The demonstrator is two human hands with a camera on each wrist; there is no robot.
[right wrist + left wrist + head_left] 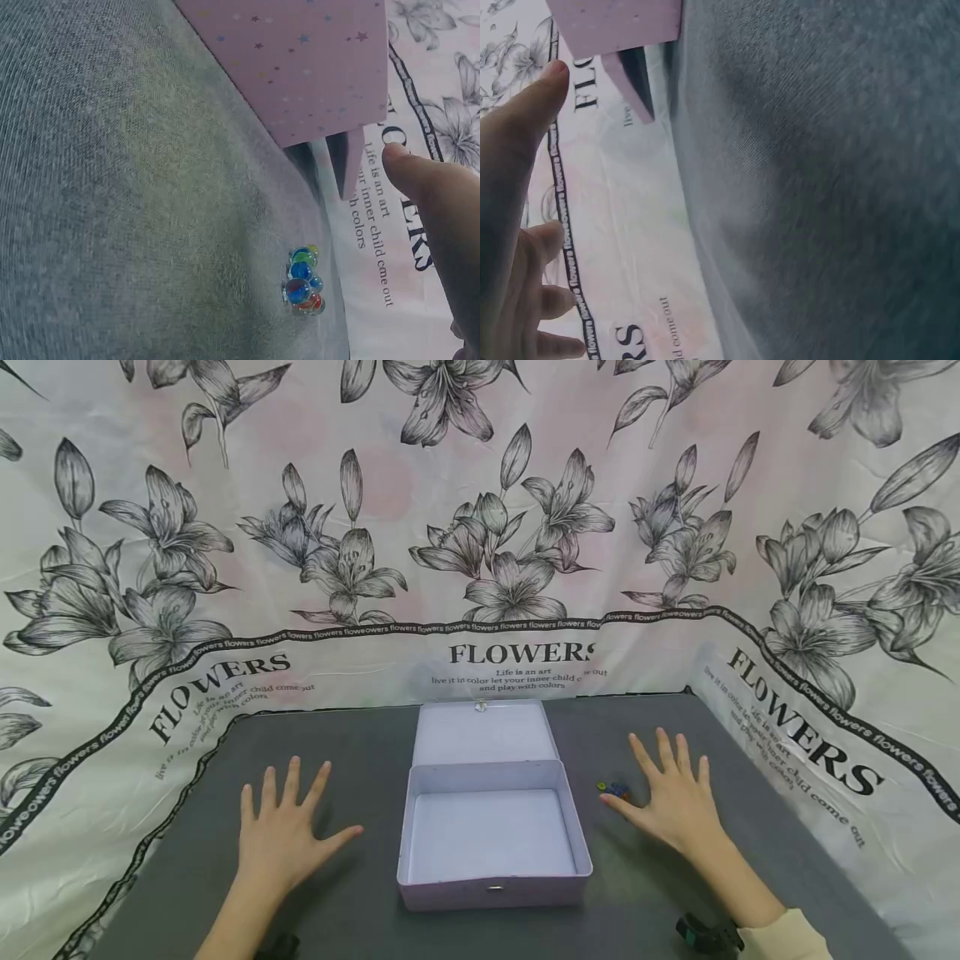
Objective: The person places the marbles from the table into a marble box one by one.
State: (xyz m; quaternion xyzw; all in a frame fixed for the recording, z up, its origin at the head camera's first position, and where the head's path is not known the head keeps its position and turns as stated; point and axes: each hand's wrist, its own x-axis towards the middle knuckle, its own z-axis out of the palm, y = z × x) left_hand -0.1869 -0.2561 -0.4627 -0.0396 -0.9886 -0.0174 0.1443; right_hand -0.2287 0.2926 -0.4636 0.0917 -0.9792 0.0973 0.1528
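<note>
A pink box [495, 893] with small printed stars on its outside stands in the middle of the grey table. Its lid [483, 735] is tipped back, and the pale interior holds nothing. Left of the box, my left hand [281, 843] is held with fingers spread and touches nothing. On the other side my right hand [675, 802] is spread the same way, its palm over the table. Several coloured glass marbles [304, 281] lie clustered on the cloth just beyond the right thumb, between that hand and the box.
The table [345, 743] has a grey cloth top. A white curtain [360, 677] printed with lilies and lettering encloses the back and both sides. A dark wrist device [701, 933] sits by the right forearm, next to a pale sleeve [783, 937].
</note>
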